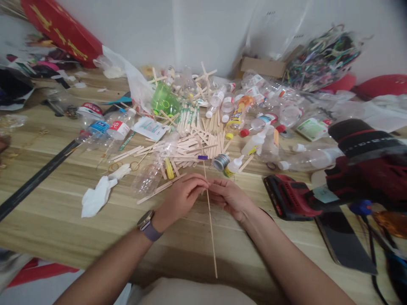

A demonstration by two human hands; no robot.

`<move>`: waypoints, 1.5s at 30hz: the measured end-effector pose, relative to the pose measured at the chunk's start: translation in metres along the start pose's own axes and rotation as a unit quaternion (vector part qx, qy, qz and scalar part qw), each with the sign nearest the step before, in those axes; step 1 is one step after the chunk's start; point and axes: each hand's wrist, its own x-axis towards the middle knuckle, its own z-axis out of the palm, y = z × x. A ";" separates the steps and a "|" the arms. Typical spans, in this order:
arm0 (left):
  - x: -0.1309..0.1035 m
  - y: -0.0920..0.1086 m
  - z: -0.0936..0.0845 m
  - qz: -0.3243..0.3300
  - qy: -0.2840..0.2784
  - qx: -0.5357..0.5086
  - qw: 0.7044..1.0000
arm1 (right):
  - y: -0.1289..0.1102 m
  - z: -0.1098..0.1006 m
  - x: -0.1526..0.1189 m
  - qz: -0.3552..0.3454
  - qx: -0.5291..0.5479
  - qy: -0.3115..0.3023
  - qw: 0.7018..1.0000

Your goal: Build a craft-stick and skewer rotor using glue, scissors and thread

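A thin wooden stick (211,228) runs from the pile of craft sticks toward my body, with a small purple piece (202,157) near its far end. My left hand (187,192), with a watch on the wrist, pinches the stick from the left, fingertips together. From the right, my right hand (227,195) has its fingers curled and pressed at the same spot on the stick. The two hands meet there, over the table's front part. Just beyond them are a wire spool (220,162) and a small glue bottle (234,166).
Flat craft sticks (190,148) and plastic bottles (254,123) cover the back of the table. A red and black power tool (359,173) and a phone (345,239) are at the right. White tissue (98,195) and a clear bottle (148,176) lie left. A dark strip (38,180) crosses the left side.
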 end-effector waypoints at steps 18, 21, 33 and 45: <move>0.004 -0.004 -0.005 -0.214 -0.031 -0.093 0.972 | -0.002 -0.005 0.003 -0.159 -0.400 0.067 0.900; 0.004 -0.004 -0.005 -0.219 -0.035 -0.070 0.973 | 0.000 -0.005 0.002 -0.174 -0.442 0.089 0.876; 0.009 -0.001 -0.004 -0.230 -0.057 0.014 0.972 | -0.020 -0.001 -0.015 -0.185 -0.519 0.112 0.827; 0.010 0.002 -0.007 -0.203 -0.073 0.056 0.975 | -0.023 0.008 -0.010 -0.182 -0.466 0.064 0.863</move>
